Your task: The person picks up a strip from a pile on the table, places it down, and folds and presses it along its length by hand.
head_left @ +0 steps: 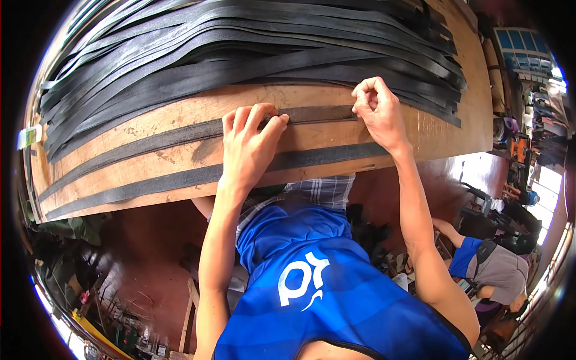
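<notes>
Two long dark strips lie along the near side of a wooden board. The upper one is a black strip point(162, 141), and the other black strip point(144, 186) runs close to the board's edge. My left hand point(249, 141) rests on the upper strip with curled fingers, its thumb and index finger closed at the strip's surface. Further right, my right hand point(381, 117) has its fingers pinched at the right end of that same strip. Whatever lies inside the right pinch is mostly hidden. Behind both hands is a thick pile of black strips point(240, 51).
The wooden board point(444, 135) carries the strips, and its near edge runs before my waist. A person point(498, 270) is low down at the right among cluttered items. A wooden frame point(189, 312) stands on the reddish floor point(150, 252) at the lower left.
</notes>
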